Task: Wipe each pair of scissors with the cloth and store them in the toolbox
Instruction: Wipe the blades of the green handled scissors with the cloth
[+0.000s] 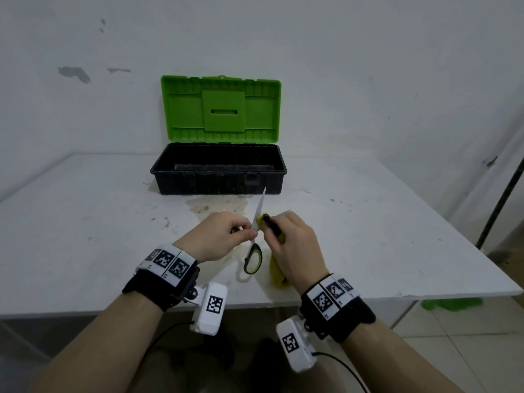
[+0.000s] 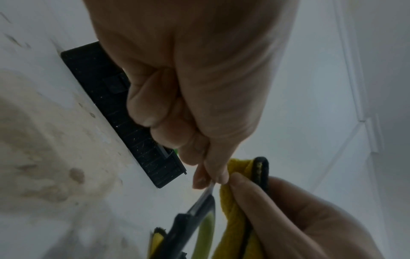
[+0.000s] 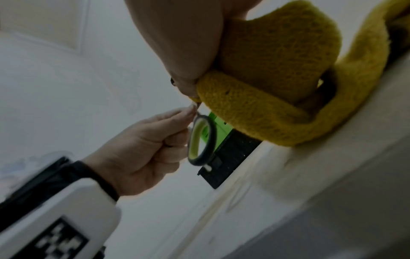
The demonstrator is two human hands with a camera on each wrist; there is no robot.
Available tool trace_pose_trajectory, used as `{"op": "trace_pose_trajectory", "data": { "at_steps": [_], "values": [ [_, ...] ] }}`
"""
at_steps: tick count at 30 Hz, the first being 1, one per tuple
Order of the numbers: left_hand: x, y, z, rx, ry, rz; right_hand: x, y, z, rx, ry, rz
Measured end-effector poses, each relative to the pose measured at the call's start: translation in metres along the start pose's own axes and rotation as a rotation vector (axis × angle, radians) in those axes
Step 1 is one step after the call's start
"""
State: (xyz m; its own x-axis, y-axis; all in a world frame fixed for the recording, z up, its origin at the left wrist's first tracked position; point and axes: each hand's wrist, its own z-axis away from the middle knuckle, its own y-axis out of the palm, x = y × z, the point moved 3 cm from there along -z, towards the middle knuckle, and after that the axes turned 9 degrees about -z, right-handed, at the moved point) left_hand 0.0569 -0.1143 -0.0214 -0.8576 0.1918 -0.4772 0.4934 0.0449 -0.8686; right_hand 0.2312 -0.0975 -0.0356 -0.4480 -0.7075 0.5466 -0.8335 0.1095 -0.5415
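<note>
A pair of scissors (image 1: 254, 251) with black and light-green handles (image 3: 200, 140) is held above the table, its blade tip pointing toward the toolbox. My left hand (image 1: 224, 236) pinches the scissors near the pivot between thumb and fingers (image 2: 210, 173). My right hand (image 1: 289, 245) grips a yellow cloth (image 1: 276, 268) with a black edge and holds it against the blade. The cloth (image 3: 277, 84) hangs down below my right palm. The black toolbox (image 1: 218, 168) with its green lid (image 1: 221, 109) raised stands at the back of the table; its inside looks bare.
The white table (image 1: 368, 236) has a brownish stain (image 1: 215, 207) just in front of the toolbox. A wall stands right behind the box. A dark pole (image 1: 502, 199) leans at the far right, and something green (image 1: 450, 303) lies on the tiled floor.
</note>
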Motion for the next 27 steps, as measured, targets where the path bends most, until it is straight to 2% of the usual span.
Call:
{"op": "trace_pose_trajectory", "data": {
  "at_steps": [4, 6, 11, 17, 22, 27],
  "values": [
    [0.009, 0.0, 0.004, 0.002, -0.015, -0.017, -0.025, -0.02, -0.014, -0.111, 0.142, 0.025],
    [0.009, -0.001, 0.004, -0.002, -0.02, -0.017, -0.025, -0.028, -0.017, -0.152, 0.153, 0.01],
    [0.002, 0.001, 0.0, -0.017, 0.019, -0.026, 0.0, -0.007, -0.005, -0.013, 0.049, 0.015],
    [0.005, -0.004, 0.002, -0.032, 0.023, -0.08, -0.018, -0.024, -0.017, -0.124, 0.166, 0.009],
    [-0.004, -0.006, -0.004, -0.188, 0.086, -0.255, 0.01, -0.017, -0.012, -0.095, 0.067, -0.027],
    [-0.009, -0.002, 0.0, -0.296, 0.162, -0.419, 0.0, -0.012, -0.012, -0.072, 0.146, -0.018]
  ]
}}
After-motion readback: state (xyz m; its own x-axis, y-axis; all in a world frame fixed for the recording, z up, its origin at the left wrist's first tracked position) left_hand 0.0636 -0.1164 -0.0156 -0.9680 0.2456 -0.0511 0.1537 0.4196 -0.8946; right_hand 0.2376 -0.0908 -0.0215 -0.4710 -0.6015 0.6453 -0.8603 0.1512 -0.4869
